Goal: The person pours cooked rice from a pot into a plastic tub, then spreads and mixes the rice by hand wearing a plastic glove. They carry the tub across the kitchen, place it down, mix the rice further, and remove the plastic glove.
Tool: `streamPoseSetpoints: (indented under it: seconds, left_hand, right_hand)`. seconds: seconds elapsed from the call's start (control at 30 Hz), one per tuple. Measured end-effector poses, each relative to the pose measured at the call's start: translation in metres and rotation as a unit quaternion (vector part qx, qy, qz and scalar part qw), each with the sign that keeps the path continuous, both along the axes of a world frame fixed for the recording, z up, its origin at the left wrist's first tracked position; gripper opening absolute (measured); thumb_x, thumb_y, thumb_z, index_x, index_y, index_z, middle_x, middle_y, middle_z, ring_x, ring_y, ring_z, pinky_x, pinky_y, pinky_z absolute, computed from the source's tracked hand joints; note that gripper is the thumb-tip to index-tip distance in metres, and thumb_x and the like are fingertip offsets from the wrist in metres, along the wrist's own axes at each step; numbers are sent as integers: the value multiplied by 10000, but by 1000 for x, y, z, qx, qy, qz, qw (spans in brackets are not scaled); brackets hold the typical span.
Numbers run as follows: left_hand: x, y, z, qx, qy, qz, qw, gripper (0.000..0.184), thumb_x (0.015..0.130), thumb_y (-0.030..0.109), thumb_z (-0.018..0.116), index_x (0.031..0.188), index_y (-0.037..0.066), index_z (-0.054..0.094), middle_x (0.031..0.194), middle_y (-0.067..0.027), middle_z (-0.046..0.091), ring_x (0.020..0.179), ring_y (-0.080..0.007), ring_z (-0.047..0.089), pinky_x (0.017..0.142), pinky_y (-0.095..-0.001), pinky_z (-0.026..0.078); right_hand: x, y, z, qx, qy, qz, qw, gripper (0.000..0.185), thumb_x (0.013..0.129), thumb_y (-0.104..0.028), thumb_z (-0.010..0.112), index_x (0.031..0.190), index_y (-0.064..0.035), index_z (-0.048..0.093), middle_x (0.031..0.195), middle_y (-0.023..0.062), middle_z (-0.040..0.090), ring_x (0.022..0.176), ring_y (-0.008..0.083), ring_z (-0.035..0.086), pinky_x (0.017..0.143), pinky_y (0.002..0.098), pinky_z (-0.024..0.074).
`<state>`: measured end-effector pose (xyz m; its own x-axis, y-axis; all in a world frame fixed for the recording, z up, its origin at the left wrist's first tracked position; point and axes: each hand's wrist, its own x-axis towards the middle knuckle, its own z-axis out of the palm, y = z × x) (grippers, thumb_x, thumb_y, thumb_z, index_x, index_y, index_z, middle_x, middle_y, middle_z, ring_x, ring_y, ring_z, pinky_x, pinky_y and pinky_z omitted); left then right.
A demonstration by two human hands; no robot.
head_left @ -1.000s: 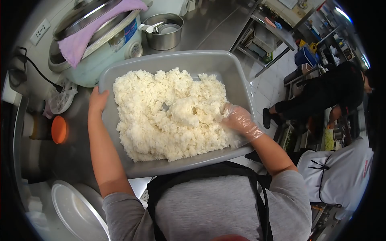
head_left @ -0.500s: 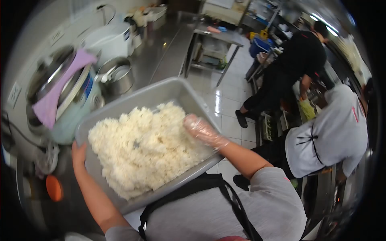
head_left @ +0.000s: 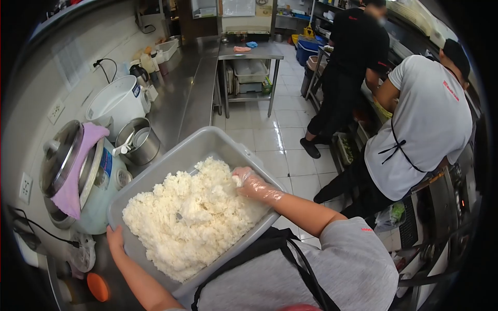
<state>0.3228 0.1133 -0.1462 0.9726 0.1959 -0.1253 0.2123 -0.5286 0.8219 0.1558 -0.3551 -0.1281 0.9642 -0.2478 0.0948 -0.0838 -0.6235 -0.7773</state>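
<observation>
Cooked rice could be spilled if gray tub, gripped by left hand, is tilted; grasp unclear for gloved right hand.

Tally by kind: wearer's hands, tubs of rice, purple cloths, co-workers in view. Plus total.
Hands: 2 (left hand, gloved right hand)
Rice tub: 1
Purple cloth: 1
Co-workers: 2 (black shirt, white shirt)
Total: 6
</observation>
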Motion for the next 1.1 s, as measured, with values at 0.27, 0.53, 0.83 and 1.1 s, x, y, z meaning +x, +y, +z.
streamPoseSetpoints:
  seconds: [0.27,0.53,0.83,1.1]
  left_hand:
    - [-2,-3,4,-6,-6,1,1000,459,719,103,529,1142,-29,409,1064,-158,512,944,-258,501,810,-340,385]
    - [1,0,-1,-23,-11,-4,1000,441,715,89,533,1126,-27,421,1054,-149,516,926,-247,505,801,-334,389]
    - [4,6,-8,-57,-17,-12,998,435,711,73,524,1123,-25,423,1036,-143,524,914,-241,508,796,-331,390]
    - [3,4,-6,-55,-11,-6,998,431,711,73,522,1118,-25,423,1030,-141,525,913,-233,508,797,-323,388]
  right_hand:
    - [-2,-3,-2,-20,14,108,994,219,678,-139,587,865,-38,534,761,189,563,747,350,533,668,394,424]
    - [2,-8,-15,-109,3,103,989,207,669,-136,556,847,-32,536,738,182,565,725,347,542,647,402,428]
    - [-2,-8,-7,12,85,58,995,301,720,-188,564,983,-50,518,878,180,571,830,320,540,727,366,414]
    - [-6,-1,-1,-18,98,58,993,331,735,-222,575,997,-26,527,980,151,561,904,288,538,782,325,408]
